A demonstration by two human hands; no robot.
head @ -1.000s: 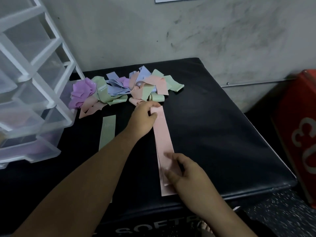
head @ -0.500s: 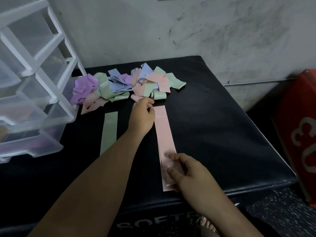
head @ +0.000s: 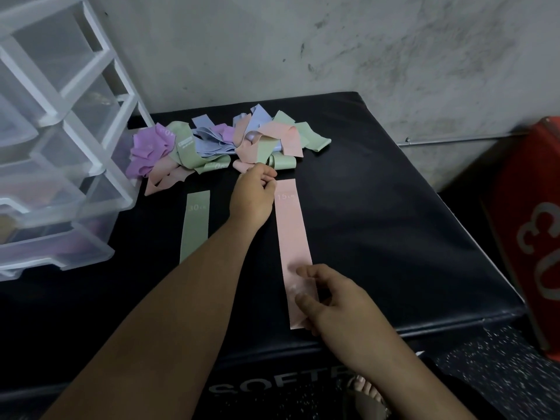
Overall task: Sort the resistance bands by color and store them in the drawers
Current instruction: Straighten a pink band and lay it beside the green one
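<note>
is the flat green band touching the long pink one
No, the flat green band lies apart from the long pink band, with the left hand and bare black pad between them.

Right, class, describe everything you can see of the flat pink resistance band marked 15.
The pink resistance band is a long, matte, rubbery-looking strip, printed "15" at its far end. It lies flat and straight on the black padded box. The right hand rests fingertips on its near end; the left hand sits beside its far corner.
</note>
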